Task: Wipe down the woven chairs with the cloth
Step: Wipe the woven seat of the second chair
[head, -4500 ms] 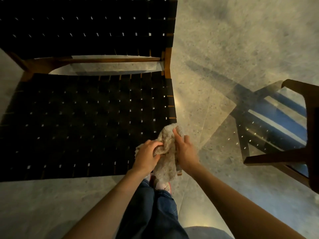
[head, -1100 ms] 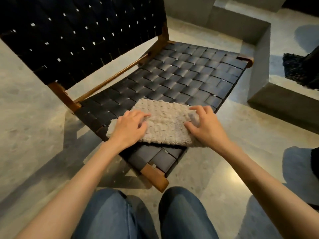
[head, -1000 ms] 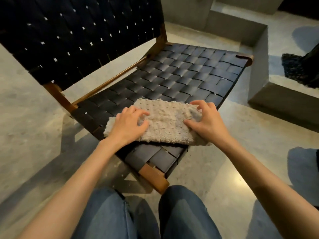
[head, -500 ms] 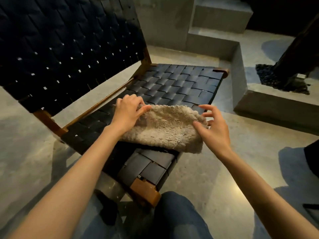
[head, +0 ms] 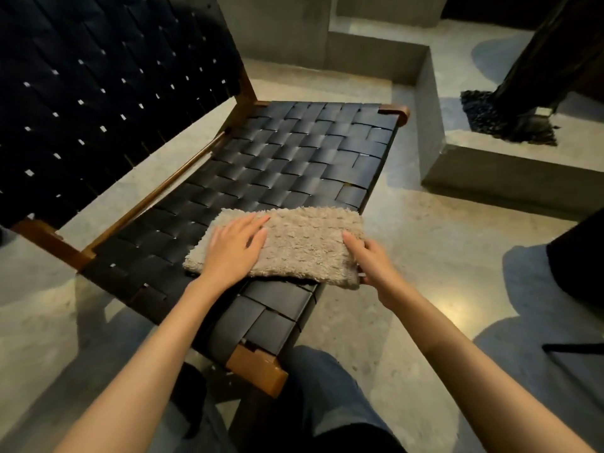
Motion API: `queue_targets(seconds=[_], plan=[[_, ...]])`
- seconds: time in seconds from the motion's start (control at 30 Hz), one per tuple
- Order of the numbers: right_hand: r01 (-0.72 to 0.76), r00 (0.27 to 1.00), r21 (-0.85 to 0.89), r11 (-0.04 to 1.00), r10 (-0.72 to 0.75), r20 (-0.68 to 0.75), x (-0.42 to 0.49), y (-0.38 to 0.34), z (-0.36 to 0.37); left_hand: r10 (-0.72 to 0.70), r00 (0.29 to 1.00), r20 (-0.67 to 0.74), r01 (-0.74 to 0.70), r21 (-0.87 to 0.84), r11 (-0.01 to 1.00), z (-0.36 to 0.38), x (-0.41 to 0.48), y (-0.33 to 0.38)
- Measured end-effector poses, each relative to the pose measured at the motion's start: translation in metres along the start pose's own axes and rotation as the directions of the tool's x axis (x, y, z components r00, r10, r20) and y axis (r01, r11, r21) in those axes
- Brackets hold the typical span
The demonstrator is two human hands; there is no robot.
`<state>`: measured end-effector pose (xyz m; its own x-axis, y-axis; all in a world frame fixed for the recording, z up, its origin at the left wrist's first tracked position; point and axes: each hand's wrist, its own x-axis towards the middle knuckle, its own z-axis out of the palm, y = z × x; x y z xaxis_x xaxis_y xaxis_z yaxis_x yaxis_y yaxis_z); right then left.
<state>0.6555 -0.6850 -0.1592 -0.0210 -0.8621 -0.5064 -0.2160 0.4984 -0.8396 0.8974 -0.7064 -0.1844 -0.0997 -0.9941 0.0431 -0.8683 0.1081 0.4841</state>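
On the near half of the woven chair's seat (head: 294,152) lies the cloth (head: 304,243), a shaggy beige piece spread flat across the black straps. Its right end reaches past the seat's right edge and hangs over the floor (head: 425,230).

From the head view, your left hand (head: 233,246) lies palm down on the left part of the cloth. Its fingers are straight and slightly spread and point toward the far side of the seat, so it presses the cloth and does not grasp it. Your right hand (head: 372,263) is at the cloth's overhanging right end. The thumb rests on top of the pile and the other fingers curl under the edge, so that end is pinched between them.

Left of the seat, the chair's backrest (head: 98,76) rises in the same dark weave, with small gaps of light showing through. A thin wooden rail (head: 170,188) joins it to the seat. The seat's nearest wooden corner (head: 258,367) points at your knees, which are in blue jeans (head: 327,387) just below it. Beyond the seat's far right corner stands a low concrete ledge (head: 490,171). Some dark material sits on top of it, too dim to identify.
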Motion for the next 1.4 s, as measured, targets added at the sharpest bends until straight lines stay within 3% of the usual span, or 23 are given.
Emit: queue_targets(seconds=[0.17, 0.33, 0.53, 0.63, 0.77, 0.83, 0.9, 0.97, 1.03, 1.2, 1.4], plan=[[0.273, 0.951, -0.056, 0.96, -0.278, -0.135, -0.01, -0.011, -0.004, -0.104, 0.994, 0.018, 0.104, 0.014, 0.994, 0.001, -0.001, 0.002], [0.413, 0.887, -0.086, 0.907, -0.422, -0.187, -0.013, -0.049, 0.009, -0.133, 0.991, -0.033, 0.12, -0.262, 0.958, -0.01, -0.004, -0.002], [0.481, 0.85, -0.32, 0.816, -0.524, -0.058, -0.002, -0.083, 0.062, -0.236, 0.963, -0.133, 0.187, -0.302, 0.935, -0.032, -0.03, -0.02], [0.499, 0.851, -0.346, 0.795, -0.525, 0.019, 0.001, -0.084, 0.099, -0.273, 0.954, -0.127, 0.238, -0.239, 0.942, -0.035, -0.042, -0.029], [0.509, 0.859, -0.314, 0.801, -0.453, 0.238, 0.004, -0.077, 0.131, -0.308, 0.941, -0.14, 0.244, -0.348, 0.905, -0.037, -0.054, -0.042], [0.631, 0.776, -0.399, 0.665, -0.546, 0.318, 0.007, -0.075, 0.129, -0.317, 0.931, -0.181, 0.242, -0.346, 0.907, -0.037, -0.058, -0.05], [0.677, 0.691, -0.625, 0.388, -0.628, 0.358, 0.017, -0.066, 0.122, -0.34, 0.913, -0.224, 0.254, -0.338, 0.906, -0.037, -0.062, -0.055], [0.599, 0.753, -0.777, 0.193, -0.465, 0.465, 0.021, -0.056, 0.118, -0.344, 0.899, -0.272, 0.258, -0.306, 0.916, -0.037, -0.066, -0.059], [0.615, 0.769, -0.776, 0.142, -0.325, 0.55, 0.026, -0.046, 0.121, -0.332, 0.886, -0.324, 0.269, -0.222, 0.937, -0.036, -0.069, -0.063], [0.7, 0.702, -0.708, 0.094, -0.271, 0.659, 0.046, -0.045, 0.149, -0.41, 0.84, -0.355, 0.403, -0.097, 0.91, -0.037, -0.073, -0.074], [0.713, 0.65, -0.7, -0.039, -0.339, 0.681, 0.07, -0.046, 0.21, -0.65, 0.683, -0.334, 0.578, -0.298, 0.76, -0.039, -0.084, -0.094]])
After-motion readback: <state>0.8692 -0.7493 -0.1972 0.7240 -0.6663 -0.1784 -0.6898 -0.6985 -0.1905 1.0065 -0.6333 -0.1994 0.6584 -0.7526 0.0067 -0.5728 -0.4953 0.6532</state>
